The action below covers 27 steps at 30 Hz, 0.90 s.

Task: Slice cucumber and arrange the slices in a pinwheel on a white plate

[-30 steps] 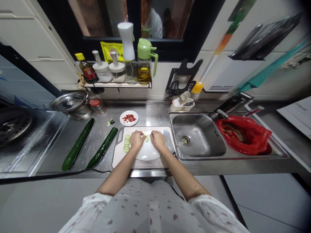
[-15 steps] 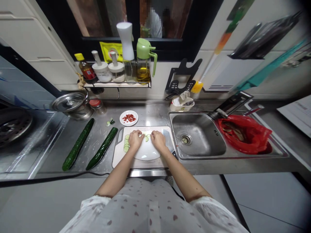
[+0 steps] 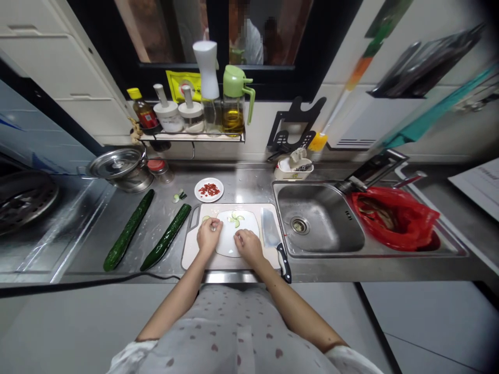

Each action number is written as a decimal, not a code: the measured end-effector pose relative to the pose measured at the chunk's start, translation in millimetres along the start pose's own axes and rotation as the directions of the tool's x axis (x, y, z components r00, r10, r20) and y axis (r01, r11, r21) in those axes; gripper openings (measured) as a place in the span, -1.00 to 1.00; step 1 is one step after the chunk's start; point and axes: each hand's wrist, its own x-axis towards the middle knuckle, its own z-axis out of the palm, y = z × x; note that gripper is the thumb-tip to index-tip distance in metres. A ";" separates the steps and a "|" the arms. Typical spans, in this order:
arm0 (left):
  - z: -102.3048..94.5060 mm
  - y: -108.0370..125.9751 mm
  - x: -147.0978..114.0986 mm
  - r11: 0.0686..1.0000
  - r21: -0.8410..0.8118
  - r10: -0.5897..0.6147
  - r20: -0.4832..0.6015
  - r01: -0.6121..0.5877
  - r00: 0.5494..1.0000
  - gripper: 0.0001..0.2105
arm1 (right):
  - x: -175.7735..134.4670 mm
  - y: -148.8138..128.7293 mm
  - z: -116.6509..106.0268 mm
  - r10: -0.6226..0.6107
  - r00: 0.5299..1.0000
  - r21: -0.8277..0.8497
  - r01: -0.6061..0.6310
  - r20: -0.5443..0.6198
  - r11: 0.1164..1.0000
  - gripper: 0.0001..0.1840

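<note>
A white squarish plate rests on the cutting board, with cucumber pieces fanned out like a pinwheel near its far side. My left hand is at the plate's left edge, its fingertips drawn together; whatever they hold is too small to tell. Over the plate's right part, my right hand has its fingers bunched just below the pieces, any content hidden. Cucumber slices on the board are mostly covered by my left hand. A cleaver lies at the board's right side.
Two whole cucumbers lie left of the board. Behind it are a small plate of chopped red bits and cucumber scraps. The sink and a red plastic bag are on the right. Seasoning bottles fill a shelf.
Both hands have drawn back toward me from the cucumber pieces, the left also moving left. The pieces now show as a fuller pinwheel, and the cleaver is uncovered.
</note>
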 end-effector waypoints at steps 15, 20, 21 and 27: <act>-38.2 -68.6 -39.7 0.963 0.250 -0.093 -0.050 0.103 0.994 -0.77 | -28.6 -2.6 -0.4 0.001 0.999 0.046 0.001 -0.036 0.999 -0.77; -38.0 -63.7 -40.2 0.924 0.363 -0.112 -0.042 0.119 0.993 -0.71 | -33.1 -3.3 0.4 0.007 0.999 0.054 -0.005 -0.047 0.999 -0.76; -37.2 -62.5 -39.4 0.920 0.372 -0.117 -0.045 0.126 0.992 -0.71 | -34.1 -3.5 0.4 0.008 0.999 0.052 -0.006 -0.048 0.999 -0.76; -33.6 -61.7 -34.6 0.922 0.361 -0.128 -0.059 0.140 0.990 -0.75 | -41.1 -1.0 0.4 0.021 0.999 0.063 -0.018 -0.043 0.998 -0.76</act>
